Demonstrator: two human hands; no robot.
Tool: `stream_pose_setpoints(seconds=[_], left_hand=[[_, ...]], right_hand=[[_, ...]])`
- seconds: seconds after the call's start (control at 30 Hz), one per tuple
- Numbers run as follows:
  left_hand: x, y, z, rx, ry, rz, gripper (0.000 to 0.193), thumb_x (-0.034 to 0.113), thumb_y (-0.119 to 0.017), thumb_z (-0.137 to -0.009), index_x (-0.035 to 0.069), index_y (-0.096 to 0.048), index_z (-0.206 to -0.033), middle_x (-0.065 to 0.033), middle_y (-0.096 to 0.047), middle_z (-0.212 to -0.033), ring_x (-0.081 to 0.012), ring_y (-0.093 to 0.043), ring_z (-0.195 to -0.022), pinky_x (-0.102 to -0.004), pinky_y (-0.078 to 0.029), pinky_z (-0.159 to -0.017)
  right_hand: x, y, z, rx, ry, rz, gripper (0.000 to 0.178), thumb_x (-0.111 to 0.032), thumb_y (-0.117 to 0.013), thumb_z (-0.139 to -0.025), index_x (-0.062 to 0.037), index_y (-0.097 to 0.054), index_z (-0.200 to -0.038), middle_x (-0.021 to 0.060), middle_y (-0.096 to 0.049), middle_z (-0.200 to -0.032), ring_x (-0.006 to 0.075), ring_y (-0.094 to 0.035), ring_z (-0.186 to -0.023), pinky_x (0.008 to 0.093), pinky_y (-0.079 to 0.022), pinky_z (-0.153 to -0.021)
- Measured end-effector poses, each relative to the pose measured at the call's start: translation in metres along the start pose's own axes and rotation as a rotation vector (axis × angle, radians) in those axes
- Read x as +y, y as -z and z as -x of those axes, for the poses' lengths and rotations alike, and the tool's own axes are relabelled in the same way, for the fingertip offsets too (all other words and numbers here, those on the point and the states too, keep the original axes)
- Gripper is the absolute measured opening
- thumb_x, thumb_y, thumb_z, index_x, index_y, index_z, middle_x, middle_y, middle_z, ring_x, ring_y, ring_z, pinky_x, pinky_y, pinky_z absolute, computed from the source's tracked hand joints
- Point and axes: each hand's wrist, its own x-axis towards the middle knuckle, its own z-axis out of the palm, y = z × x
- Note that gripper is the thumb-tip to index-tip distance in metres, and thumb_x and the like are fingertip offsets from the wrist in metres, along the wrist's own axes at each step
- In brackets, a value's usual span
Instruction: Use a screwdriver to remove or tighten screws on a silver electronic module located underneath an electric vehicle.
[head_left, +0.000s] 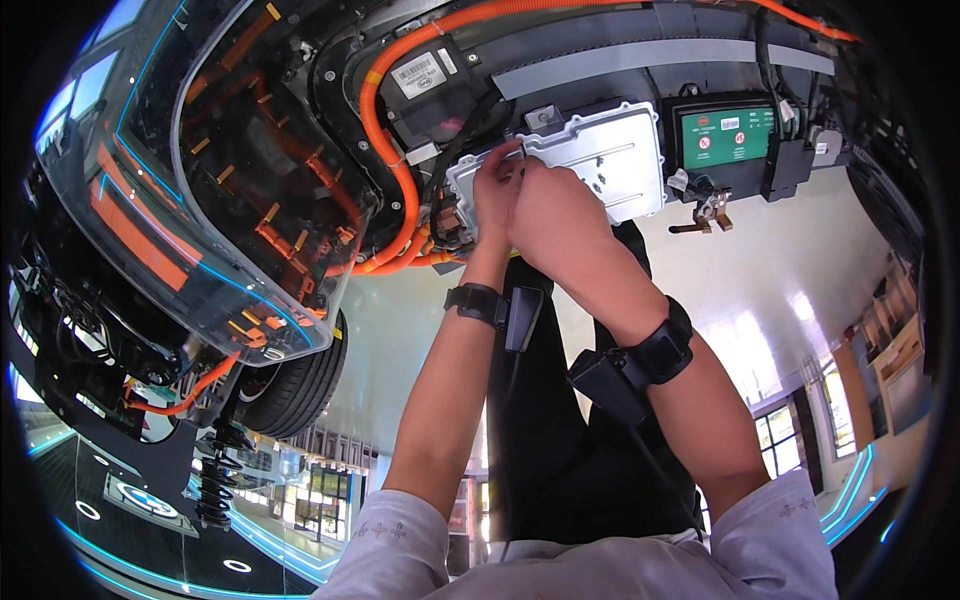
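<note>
Both my hands are together over the left end of a silver metal cover (625,155) with a flanged, bolted rim. My right hand (558,208) is closed, its back toward me, and whatever its fingers grip is hidden. Close against it, my left hand (493,195) has its fingers curled in near the cover's upper left edge. Between the two hands the fingertips are mostly covered, so I cannot make out any small thing there. A few small dark marks or parts show on the cover to the right of my right hand.
A thick orange cable (372,120) curves down left of the cover. Above it sits a black labelled box (425,75); right of it, a black unit with a green label (728,137) and brass-coloured fittings (712,212). A transparent panel (285,345) and a tyre (300,385) stand left.
</note>
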Motion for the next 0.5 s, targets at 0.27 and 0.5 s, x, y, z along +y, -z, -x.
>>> stream_pose_setpoints(seconds=[0.27, 0.5], left_hand=[[0.002, -0.011, 0.008, -0.043, -0.313, -0.286, 0.040, 0.007, -0.063, -0.080, 0.004, -0.061, -0.119, -0.0065, -0.069, -0.091, -0.0120, -0.063, -0.082, -0.0277, -0.049, -0.072], [0.006, -0.017, 0.020, -0.042, -0.517, -0.238, 0.045, 0.021, -0.066, -0.079, 0.002, -0.061, -0.119, -0.0097, -0.069, -0.088, -0.0218, -0.066, -0.077, -0.0281, -0.049, -0.072]], right_hand=[[-0.003, 0.024, -0.011, -0.232, 0.408, 0.598, 0.021, -0.010, -0.065, -0.073, 0.0034, -0.067, -0.089, 0.0188, -0.068, -0.082, 0.0318, -0.068, -0.081, 0.0379, -0.055, -0.070], [0.011, 0.012, -0.006, -0.018, 0.524, 0.654, 0.049, -0.021, -0.065, -0.078, 0.0049, -0.056, -0.118, 0.0149, -0.066, -0.076, 0.0256, -0.067, -0.068, 0.0359, -0.052, -0.059]])
